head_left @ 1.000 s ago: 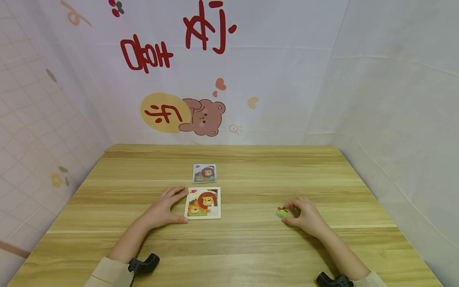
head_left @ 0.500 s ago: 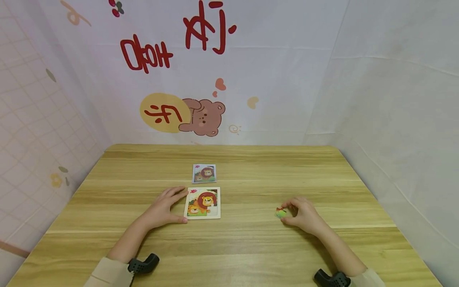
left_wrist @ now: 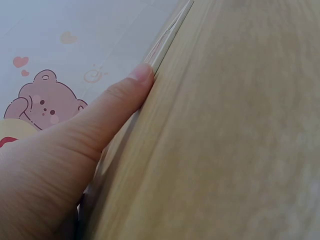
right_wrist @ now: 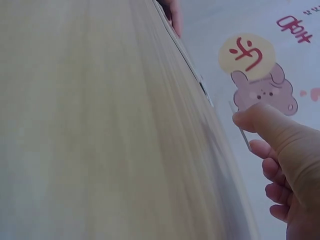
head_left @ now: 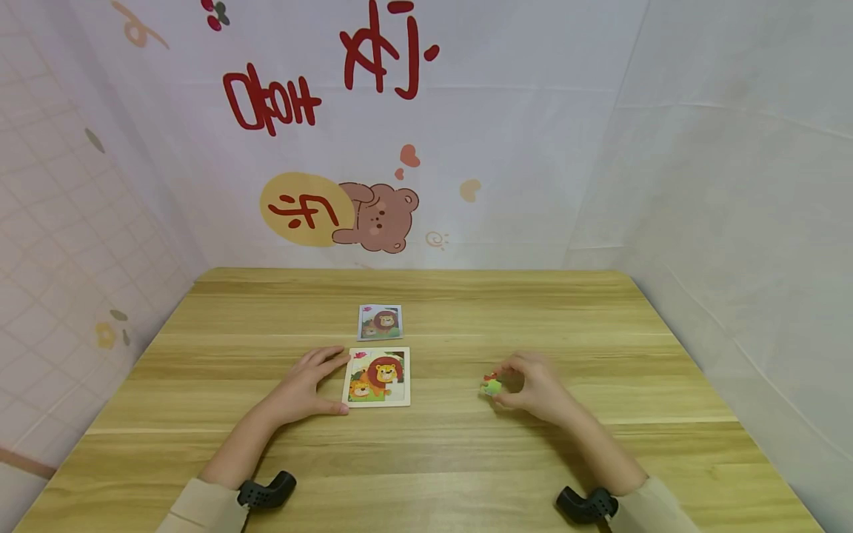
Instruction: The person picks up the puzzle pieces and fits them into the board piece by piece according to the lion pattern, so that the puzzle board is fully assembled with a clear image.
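Note:
A lion jigsaw puzzle in a pale square tray (head_left: 377, 398) lies left of the middle of the table, with one bare gap at its lower right. My left hand (head_left: 303, 389) rests against the tray's left side, the thumb straight at the near corner and the fingertips by the far one. In the left wrist view the thumb (left_wrist: 117, 102) touches the tray's edge. Well to the right, my right hand (head_left: 536, 389) pinches a green and red puzzle piece (head_left: 492, 386) between thumb and fingers. The right wrist view shows that piece (right_wrist: 244, 137) edge-on as a thin strip, raised off the table.
Just behind the tray lies a picture card (head_left: 380, 323) with the same lion scene. The wooden table (head_left: 426, 466) reaches back to a printed white cloth wall (head_left: 520, 133). Black wrist devices (head_left: 266, 491) sit on both forearms.
My right hand has moved left toward the tray, carrying the puzzle piece, which it held throughout. The left hand and the tray have stayed in place.

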The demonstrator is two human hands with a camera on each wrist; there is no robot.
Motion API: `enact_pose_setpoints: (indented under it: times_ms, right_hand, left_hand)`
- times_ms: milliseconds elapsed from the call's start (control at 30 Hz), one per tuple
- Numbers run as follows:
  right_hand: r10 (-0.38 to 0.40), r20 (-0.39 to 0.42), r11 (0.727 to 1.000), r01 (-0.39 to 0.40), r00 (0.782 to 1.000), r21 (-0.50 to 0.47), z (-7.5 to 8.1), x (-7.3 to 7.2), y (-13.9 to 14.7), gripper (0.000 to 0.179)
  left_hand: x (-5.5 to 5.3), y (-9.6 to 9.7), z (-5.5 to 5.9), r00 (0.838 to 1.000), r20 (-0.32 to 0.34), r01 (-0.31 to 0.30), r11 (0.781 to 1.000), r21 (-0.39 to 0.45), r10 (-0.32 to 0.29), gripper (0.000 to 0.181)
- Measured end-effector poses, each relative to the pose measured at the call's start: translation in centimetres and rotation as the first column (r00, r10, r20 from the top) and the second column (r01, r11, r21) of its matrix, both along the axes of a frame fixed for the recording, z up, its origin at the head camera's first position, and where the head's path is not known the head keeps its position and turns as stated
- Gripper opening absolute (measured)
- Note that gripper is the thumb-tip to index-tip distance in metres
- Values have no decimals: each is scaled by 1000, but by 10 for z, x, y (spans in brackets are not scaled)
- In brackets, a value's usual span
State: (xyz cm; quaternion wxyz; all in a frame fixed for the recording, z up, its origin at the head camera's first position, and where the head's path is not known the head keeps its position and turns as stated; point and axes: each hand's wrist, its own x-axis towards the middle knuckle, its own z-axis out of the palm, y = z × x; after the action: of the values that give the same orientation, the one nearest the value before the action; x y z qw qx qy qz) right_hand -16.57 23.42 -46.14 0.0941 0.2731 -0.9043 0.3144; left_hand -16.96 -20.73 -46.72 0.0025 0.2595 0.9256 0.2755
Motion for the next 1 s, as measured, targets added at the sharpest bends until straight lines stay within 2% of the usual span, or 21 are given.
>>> enact_pose_setpoints:
  times_ms: [167,400,600,800,1000]
  right_hand:
    - [44,-15,999,-44,999,-3,2,-5,-21,36]
    - [109,25,994,-108,994,-9,4,-11,-48,38]
    - [176,3,984,-176,984,4,3,-17,-71,38]
    - [214,-16,976,-213,977,36,4,-22,-94,37]
    - [238,-2,970,-238,971,48,4,-25,-111,37]
  left_hand:
    - [0,1,1,1000,1,1,1000,-7,-1,97]
    - [0,0,1,1000,3,1,1000,-9,-1,97]
    - [0,0,0,1000,5,0,1000,-4,0,97]
    - [0,-1,-1,1000,7,-5,1000,-7,5,98]
    - [0,0,-1,1000,12,-6,1000,-5,7,98]
